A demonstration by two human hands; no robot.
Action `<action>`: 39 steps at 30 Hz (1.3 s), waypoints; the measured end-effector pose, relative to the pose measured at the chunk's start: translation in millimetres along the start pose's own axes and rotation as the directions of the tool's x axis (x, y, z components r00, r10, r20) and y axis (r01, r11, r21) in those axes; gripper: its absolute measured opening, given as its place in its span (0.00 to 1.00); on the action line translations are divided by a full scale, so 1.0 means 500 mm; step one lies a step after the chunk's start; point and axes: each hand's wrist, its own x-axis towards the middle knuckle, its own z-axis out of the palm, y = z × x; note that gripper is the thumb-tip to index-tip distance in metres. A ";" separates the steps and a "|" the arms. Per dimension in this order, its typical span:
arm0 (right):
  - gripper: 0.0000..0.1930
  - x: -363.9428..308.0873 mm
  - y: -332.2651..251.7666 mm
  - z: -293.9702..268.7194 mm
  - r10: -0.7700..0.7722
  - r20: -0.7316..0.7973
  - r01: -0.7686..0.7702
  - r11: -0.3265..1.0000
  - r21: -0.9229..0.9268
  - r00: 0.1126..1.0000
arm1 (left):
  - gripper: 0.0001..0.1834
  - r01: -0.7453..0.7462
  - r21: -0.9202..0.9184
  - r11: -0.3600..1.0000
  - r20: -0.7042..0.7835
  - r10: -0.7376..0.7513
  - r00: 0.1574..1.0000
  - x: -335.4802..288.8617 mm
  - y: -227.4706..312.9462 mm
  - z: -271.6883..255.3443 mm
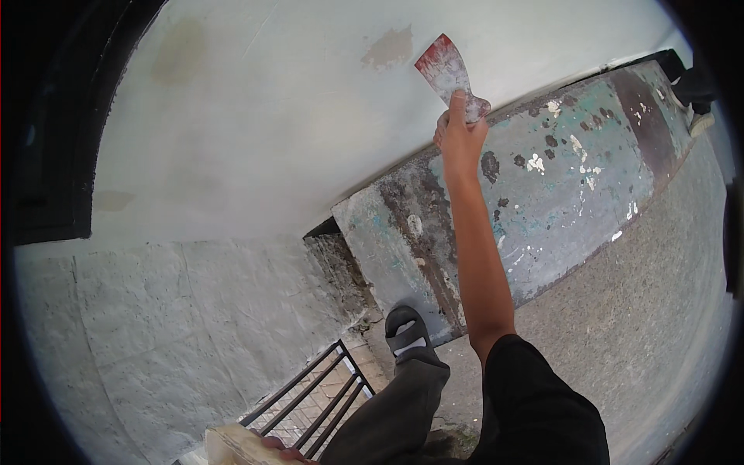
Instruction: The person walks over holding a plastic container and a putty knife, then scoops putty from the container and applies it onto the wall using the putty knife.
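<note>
My right hand (463, 136) is stretched out toward the white wall, its fingers closed round a putty knife. The broad blade of the putty knife (447, 68) is smeared with white and has red along its edges. It points up and left, near a bare beige patch (390, 48) on the wall; I cannot tell whether it touches the wall. At the lower edge, the fingers of my left hand (280, 449) are curled on a cream-coloured, block-like thing (240, 445). Most of that thing and of the hand is cut off.
Below the white wall (256, 124) runs a paint-spattered concrete ledge (558, 186); my sandalled foot (407, 332) rests at its near end. Black metal bars (310, 399) stand at lower left beside a rough grey surface (163, 325). Another person's shoe (701, 124) shows at far right.
</note>
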 end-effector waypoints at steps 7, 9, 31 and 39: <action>0.12 0.025 0.101 -0.049 0.317 0.285 -0.423 0.755 0.501 0.905 | 0.32 -0.135 0.061 0.989 -0.133 0.142 0.981 -0.021 -0.017 0.000; 0.12 0.029 0.133 -0.047 0.339 0.343 -0.476 0.725 0.498 0.876 | 0.33 -0.143 0.062 0.988 -0.142 0.150 0.978 -0.025 -0.016 0.000; 0.13 0.073 0.046 0.035 0.161 0.397 -0.330 0.852 0.406 0.904 | 0.33 -0.205 0.123 0.971 -0.161 0.223 0.961 -0.016 -0.028 0.006; 0.12 0.006 -0.035 -0.018 -0.011 0.076 0.027 0.978 -0.205 0.997 | 0.29 -0.033 0.070 0.997 -0.146 0.043 0.988 0.035 -0.022 0.027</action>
